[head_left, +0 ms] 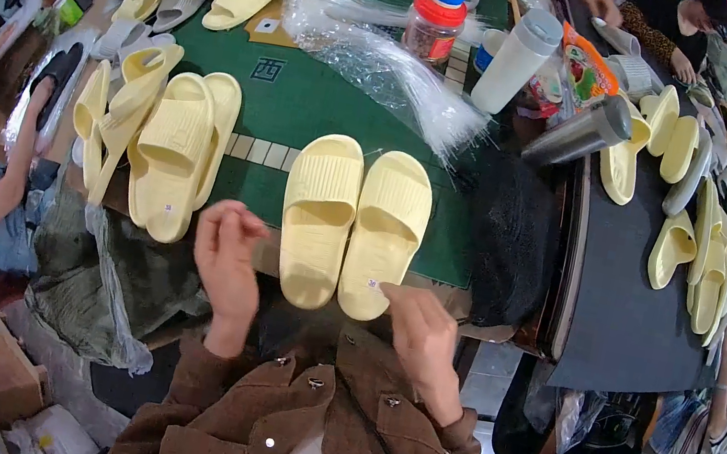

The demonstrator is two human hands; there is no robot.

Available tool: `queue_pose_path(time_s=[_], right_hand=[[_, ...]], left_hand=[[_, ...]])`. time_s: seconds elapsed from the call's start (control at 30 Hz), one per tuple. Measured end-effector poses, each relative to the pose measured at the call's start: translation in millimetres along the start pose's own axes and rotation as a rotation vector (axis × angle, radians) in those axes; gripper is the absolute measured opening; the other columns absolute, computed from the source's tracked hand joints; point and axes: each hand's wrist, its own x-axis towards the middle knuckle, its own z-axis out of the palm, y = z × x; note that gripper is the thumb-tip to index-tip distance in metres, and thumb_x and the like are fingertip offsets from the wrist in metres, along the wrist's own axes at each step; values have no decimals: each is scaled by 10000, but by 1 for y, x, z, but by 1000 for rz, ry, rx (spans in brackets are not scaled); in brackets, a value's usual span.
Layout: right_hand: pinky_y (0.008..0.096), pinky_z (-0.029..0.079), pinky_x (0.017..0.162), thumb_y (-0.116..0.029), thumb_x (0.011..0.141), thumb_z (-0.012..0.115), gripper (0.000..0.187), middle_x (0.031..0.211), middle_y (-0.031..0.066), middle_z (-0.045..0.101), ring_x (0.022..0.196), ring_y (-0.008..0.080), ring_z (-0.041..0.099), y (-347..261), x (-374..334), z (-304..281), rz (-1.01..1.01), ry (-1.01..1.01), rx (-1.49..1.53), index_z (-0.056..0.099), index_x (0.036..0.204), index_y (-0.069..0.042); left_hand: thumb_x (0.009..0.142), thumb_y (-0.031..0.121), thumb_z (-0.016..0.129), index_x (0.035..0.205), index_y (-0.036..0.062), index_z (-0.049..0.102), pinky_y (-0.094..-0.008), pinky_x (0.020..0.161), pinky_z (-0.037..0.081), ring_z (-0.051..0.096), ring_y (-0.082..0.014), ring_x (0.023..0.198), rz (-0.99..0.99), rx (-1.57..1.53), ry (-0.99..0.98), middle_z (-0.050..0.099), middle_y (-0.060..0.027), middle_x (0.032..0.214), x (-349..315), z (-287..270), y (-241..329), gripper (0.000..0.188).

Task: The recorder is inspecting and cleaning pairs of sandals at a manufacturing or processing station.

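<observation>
- In front of me I have a pair of pale yellow slide slippers, soles down on the table [298, 104], toes toward its far edge
- The left slipper [318, 221] shows me a broad strap with fine ribs running lengthwise, an open toe and a smooth, bare-looking footbed
- The right slipper [387, 236] matches it in colour and ribbing, set just beside it and nearly parallel
- Both heels face me, reaching the table's near edge and seeming to jut slightly past it
- A small white sticker [372, 283] with dark print sits near the right slipper's heel
</observation>
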Motion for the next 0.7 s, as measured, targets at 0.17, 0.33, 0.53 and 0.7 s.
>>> queue_pose_path(time_s=[0.17, 0.33, 0.53, 0.7], right_hand=[[353, 532, 713, 50, 724, 613, 286, 966, 85, 633, 882, 260, 624, -2, -7, -16, 46, -77, -112, 649, 992, -42], [352, 510, 703, 61, 679, 644, 308, 981, 82, 626, 879, 271, 591, -9, -7, -22, 2, 60, -275, 677, 968, -39], [358, 535, 717, 76, 675, 636, 308, 1001, 107, 639, 866, 287, 641, -24, 4, -11, -119, 34, 27, 684, 958, -35], [360, 538, 701, 37, 722, 636, 300, 1014, 106, 639, 853, 284, 646, -15, -3, 15, -135, -87, 31, 659, 1010, -46]], left_hand=[[986, 63, 448, 1186, 31, 482, -215, 626, 376, 438, -80, 678, 53, 280, 17, 519, -22, 791, 4, -19, 22, 206], [984, 58, 442, 1073, 31, 508, -208, 573, 341, 395, -68, 636, 127, 462, 38, 476, -6, 758, -11, -39, 26, 114], [889, -39, 529, 999, -26, 594, -260, 672, 469, 604, -136, 747, -2, 787, -366, 627, -85, 853, -30, -23, 26, 129], [868, -13, 561, 1061, -7, 586, -361, 689, 481, 599, -321, 786, 98, 897, -591, 590, -156, 880, -34, 0, -9, 194]])
